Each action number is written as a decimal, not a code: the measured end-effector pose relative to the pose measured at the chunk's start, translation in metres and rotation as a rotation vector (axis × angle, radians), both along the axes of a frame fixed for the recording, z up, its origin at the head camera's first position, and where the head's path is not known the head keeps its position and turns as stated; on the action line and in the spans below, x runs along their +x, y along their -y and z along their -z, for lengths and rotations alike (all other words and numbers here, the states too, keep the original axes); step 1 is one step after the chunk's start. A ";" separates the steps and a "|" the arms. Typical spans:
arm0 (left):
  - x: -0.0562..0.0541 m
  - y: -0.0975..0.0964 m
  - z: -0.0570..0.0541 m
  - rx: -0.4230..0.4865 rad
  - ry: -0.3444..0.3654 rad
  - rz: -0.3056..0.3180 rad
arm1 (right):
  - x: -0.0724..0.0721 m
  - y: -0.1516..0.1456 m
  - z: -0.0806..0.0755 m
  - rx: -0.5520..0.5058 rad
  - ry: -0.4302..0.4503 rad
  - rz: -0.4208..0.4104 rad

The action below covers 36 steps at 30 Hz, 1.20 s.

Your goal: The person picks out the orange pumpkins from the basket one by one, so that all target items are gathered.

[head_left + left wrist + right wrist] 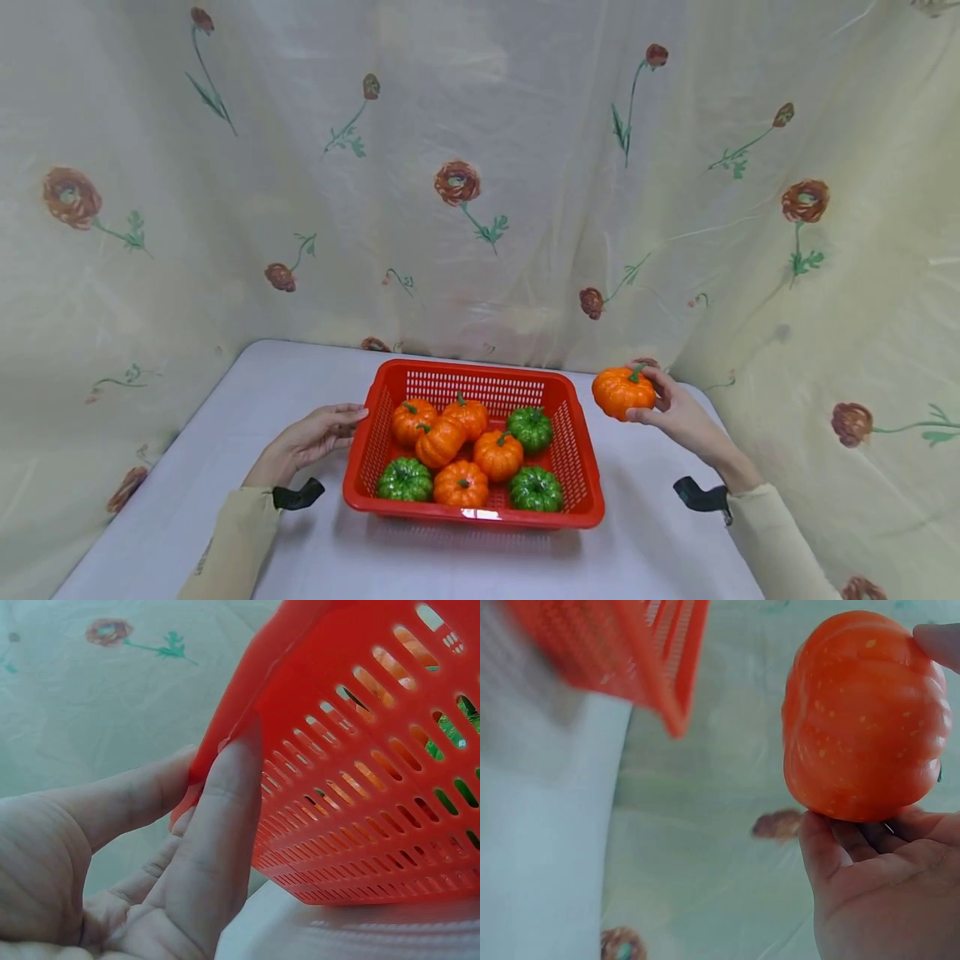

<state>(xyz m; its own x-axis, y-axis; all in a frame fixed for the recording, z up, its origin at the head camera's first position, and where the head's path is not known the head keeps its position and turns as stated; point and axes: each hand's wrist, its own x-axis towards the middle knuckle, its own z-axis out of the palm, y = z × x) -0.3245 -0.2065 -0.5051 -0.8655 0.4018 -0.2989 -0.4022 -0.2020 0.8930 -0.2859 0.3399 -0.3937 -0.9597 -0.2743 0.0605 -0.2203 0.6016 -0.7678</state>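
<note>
A red plastic basket (472,515) with slotted walls stands on the table, holding several orange pumpkins (461,485) and three green pumpkins (536,489). My left hand (318,437) pinches the basket's left rim between thumb and fingers; the left wrist view shows the thumb and fingers on either side of the red rim (247,690). To the right of the basket, my right hand (686,421) holds another orange pumpkin (621,393) up in the air, its green stem on top. In the right wrist view, thumb and fingers grip this pumpkin (866,720) from opposite sides.
A white-covered table (300,558) carries the basket. Behind it and at both sides hangs a pale curtain (510,275) printed with red flowers. Each wrist wears a black strap mount (298,495).
</note>
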 end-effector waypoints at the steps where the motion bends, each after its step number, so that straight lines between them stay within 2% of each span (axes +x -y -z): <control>1: 0.000 0.000 0.000 0.005 0.002 0.000 | -0.003 -0.003 0.002 -0.005 0.008 0.012; 6: 0.002 0.000 0.002 0.024 0.010 -0.002 | -0.015 -0.013 0.017 0.030 0.043 0.100; 10: 0.001 0.000 0.002 0.028 0.015 -0.003 | -0.029 -0.021 0.034 0.033 0.067 0.167; 18: 0.000 -0.001 0.005 -0.012 -0.010 -0.008 | -0.052 -0.033 0.073 0.002 0.093 0.231; 27: 0.002 -0.001 0.004 0.008 0.022 -0.029 | -0.067 -0.035 0.105 -0.038 0.164 0.318; 36: 0.000 -0.001 0.001 -0.011 0.009 -0.019 | -0.073 -0.034 0.130 -0.007 0.149 0.342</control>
